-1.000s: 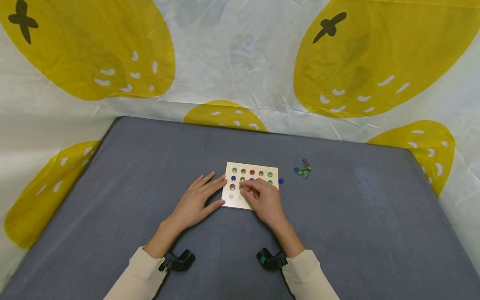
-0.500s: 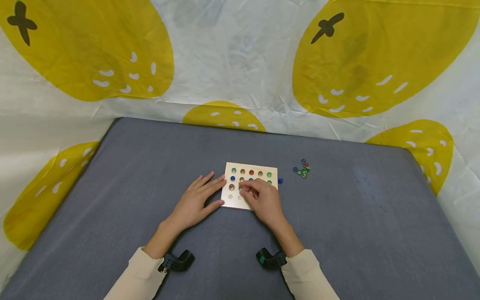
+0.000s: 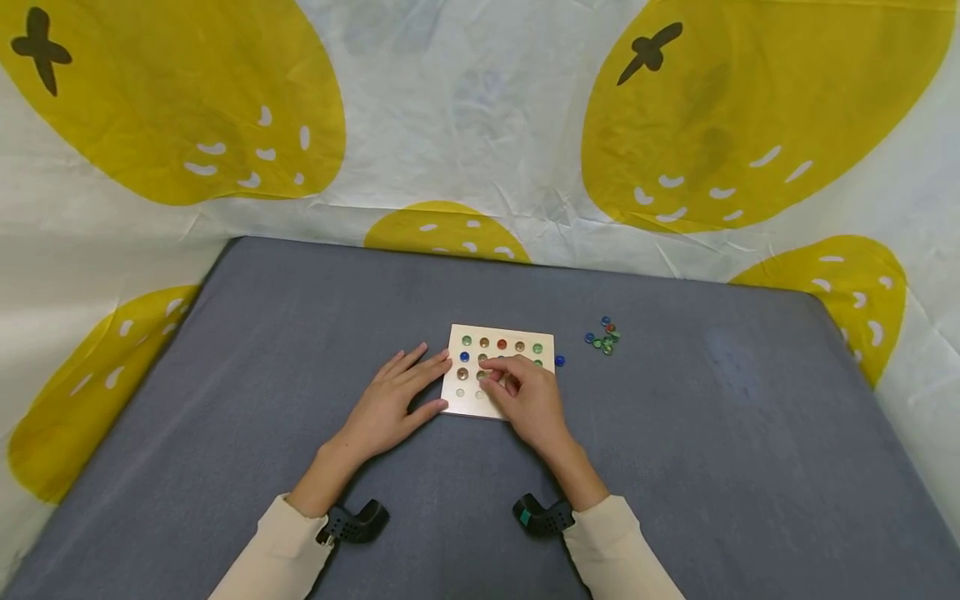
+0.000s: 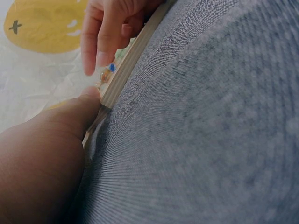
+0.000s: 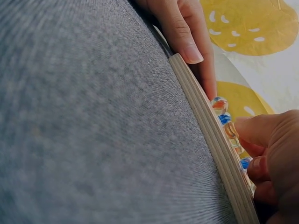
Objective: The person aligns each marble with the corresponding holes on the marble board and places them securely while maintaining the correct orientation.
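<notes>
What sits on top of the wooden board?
Glass beads fill the holes of the wooden board. The right hand covers the near right holes; the left hand steadies its left edge.

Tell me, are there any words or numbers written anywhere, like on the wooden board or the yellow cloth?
None: no words, numbers or brand names can be read in any view.
The wooden board is plain, with only glass beads in its holes and beside it.
The cloth backdrop has yellow fruit shapes, no letters.
</notes>
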{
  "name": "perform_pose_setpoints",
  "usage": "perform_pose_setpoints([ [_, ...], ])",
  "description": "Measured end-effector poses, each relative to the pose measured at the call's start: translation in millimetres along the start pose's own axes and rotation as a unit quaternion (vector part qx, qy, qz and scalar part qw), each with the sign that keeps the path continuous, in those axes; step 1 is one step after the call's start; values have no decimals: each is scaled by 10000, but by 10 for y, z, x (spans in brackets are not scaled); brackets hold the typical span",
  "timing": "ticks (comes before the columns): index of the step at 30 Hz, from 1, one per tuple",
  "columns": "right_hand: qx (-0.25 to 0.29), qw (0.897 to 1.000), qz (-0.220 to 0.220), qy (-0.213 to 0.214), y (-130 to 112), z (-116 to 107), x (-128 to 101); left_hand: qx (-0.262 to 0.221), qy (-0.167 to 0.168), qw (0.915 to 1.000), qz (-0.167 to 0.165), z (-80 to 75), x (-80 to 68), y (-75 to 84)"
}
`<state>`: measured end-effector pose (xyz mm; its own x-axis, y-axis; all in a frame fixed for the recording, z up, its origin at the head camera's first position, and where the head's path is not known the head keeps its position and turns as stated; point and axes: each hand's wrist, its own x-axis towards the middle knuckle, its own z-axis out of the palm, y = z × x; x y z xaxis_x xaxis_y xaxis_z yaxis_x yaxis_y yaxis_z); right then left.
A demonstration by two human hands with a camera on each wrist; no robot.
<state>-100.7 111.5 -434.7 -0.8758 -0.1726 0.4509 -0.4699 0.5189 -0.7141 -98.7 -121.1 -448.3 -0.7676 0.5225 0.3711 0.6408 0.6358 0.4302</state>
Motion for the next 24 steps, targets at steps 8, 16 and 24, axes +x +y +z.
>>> perform_pose_setpoints([
  [8,164,9995,230,156,-43,-149,36,-4,-112,9999,-90,-12,-21,-10],
  [16,144,9967,629,486,73,-551,115,15,-95,9999,-89,-14,-27,-23],
  [24,19,9929,1087,486,388,-882,19,20,-117,9999,-36,1,-1,-14],
])
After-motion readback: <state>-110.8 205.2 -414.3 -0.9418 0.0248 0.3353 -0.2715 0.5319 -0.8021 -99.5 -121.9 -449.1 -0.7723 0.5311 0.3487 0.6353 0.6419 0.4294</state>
